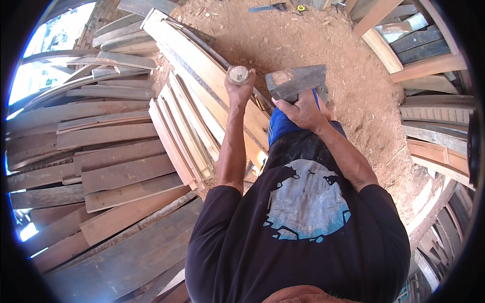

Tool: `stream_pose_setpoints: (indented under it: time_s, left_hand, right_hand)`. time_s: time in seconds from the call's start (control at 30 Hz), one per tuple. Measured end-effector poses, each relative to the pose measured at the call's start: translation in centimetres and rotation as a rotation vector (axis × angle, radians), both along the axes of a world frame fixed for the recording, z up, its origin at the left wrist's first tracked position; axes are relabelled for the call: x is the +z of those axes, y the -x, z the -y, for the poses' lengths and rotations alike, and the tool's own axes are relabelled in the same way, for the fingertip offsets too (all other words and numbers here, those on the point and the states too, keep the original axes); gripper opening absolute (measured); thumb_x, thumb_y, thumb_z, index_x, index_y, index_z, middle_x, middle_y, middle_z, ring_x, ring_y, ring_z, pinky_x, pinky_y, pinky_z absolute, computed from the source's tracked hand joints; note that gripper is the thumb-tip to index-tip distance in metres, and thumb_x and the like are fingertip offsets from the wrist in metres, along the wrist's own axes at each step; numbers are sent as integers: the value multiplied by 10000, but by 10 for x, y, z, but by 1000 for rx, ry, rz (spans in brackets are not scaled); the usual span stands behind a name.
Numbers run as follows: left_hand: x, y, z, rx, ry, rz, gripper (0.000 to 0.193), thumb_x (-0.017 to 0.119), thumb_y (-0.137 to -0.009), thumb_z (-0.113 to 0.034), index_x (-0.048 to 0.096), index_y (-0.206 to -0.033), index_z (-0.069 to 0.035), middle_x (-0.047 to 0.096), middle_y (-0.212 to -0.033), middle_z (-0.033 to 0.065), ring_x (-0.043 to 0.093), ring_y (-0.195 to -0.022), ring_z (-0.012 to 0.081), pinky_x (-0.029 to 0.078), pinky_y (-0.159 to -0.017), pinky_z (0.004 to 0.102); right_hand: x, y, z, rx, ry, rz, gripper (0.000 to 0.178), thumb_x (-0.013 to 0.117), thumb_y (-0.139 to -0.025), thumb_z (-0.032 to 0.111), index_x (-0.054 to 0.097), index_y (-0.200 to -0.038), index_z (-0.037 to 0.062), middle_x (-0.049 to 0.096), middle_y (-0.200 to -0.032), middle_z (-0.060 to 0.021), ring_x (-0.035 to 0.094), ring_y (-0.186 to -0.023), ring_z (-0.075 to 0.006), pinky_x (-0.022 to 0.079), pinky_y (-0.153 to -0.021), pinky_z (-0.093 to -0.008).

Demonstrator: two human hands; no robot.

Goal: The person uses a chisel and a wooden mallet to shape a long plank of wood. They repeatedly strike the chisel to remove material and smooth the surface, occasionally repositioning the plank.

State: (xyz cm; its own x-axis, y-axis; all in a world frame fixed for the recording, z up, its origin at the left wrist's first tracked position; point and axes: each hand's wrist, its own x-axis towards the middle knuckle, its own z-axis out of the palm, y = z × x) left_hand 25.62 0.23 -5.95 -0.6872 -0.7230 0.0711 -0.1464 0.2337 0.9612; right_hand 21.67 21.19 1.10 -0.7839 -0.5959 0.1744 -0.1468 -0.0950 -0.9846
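My left hand (pixel 239 93) is closed around a wooden handle (pixel 238 75), whose pale round end points up at me. What lies below that grip is hidden. To its right, my right hand (pixel 305 112) grips a dark, broad, wedge-shaped axe head (pixel 303 81) with a patch of bare wood on its top. The thumb presses along the near edge. The two held things are close together but apart. Under my hands lies a long pale plank (pixel 189 55), with a dark rod (pixel 202 43) running along its right edge.
Sawdust-covered ground (pixel 353 65) spreads ahead and right. Narrow pale boards (pixel 177 126) lie left of my left forearm. Stacked brown planks (pixel 121 151) fill the left side; more timber (pixel 429 113) stands at right. A handsaw (pixel 268 7) and a yellow tape measure (pixel 301 8) lie far ahead.
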Motion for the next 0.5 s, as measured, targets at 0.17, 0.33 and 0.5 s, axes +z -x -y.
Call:
stream_pose_setpoints:
  time_s: [0.17,0.33,0.5]
  left_hand:
    - [16,5,0,-103,-21,88,250,799,-799,-109,566,-873,-59,599,-760,-20,569,-704,65,487,-648,243]
    - [8,7,5,-141,11,108,248,802,-798,-118,566,-854,-64,598,-752,-21,568,-687,75,483,-630,254]
    - [4,8,5,-129,-33,63,254,806,-799,-146,566,-831,-69,591,-729,-19,552,-657,92,464,-602,273]
  right_hand:
    - [14,1,-15,16,-26,53,167,737,-855,132,670,-946,10,687,-861,-36,608,-795,-108,502,-732,-299]
    - [11,6,-21,83,-34,100,286,689,-865,87,636,-1128,-11,682,-1032,-85,631,-944,-162,505,-854,-321]
    - [5,6,-22,123,9,135,311,689,-876,100,619,-1160,-6,670,-1053,-79,622,-956,-155,505,-856,-319]
